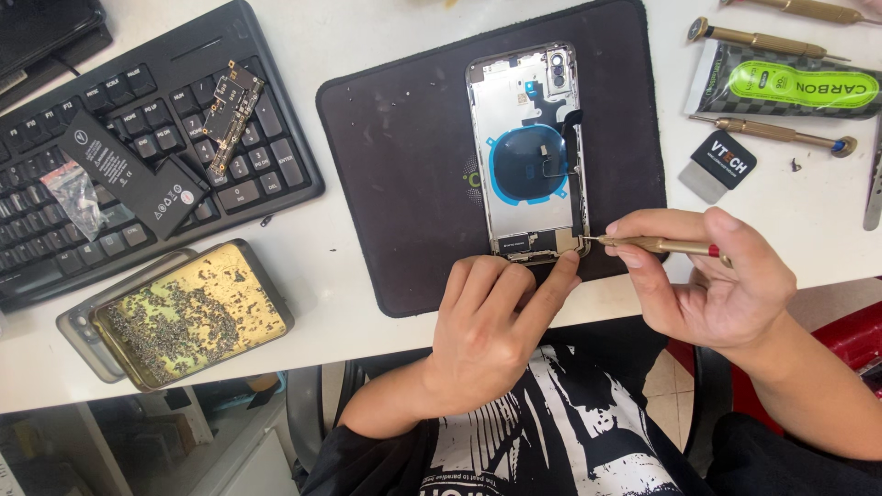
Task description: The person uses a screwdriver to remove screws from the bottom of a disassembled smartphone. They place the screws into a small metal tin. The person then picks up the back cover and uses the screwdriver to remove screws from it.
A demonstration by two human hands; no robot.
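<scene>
Nearest: left hand [491, 317] at 6 o'clock, fingers curled under, index finger stretched out and pressing the bottom edge of the opened phone [531, 152]. Its wrist and forearm run off over a black printed shirt [551, 432], partly cut off by the bottom edge.

Right hand [703, 280] at 4 o'clock, thumb and fingers pinched closed around one gold screwdriver [657, 245]; its tip touches the phone's lower right corner. The handle end is mostly hidden in the palm, only a red dot shows.

Phone lies back-down, no screen, at the centre of one dark mat [404, 165]; blue round coil visible in the middle, small parts at the bottom hard to make out, partly covered by the index finger.

At 8 o'clock: one metal tray [197, 312] full of tiny screws, too many and too small to count. It sits on a grey phone case [78, 331], mostly hidden.

At 10 o'clock: one black keyboard [266, 138], cut off at left. On it: one black battery [133, 174], one circuit board [230, 115], one small clear plastic bag [73, 197].

At 2 o'clock: three more gold screwdrivers [758, 41], top one cut off by the frame; one green and black tube [790, 87]; one small black scraper [721, 165]. A metal tool [873, 193] at the right edge is cut off, kind unclear. All on the white table [367, 37].
</scene>
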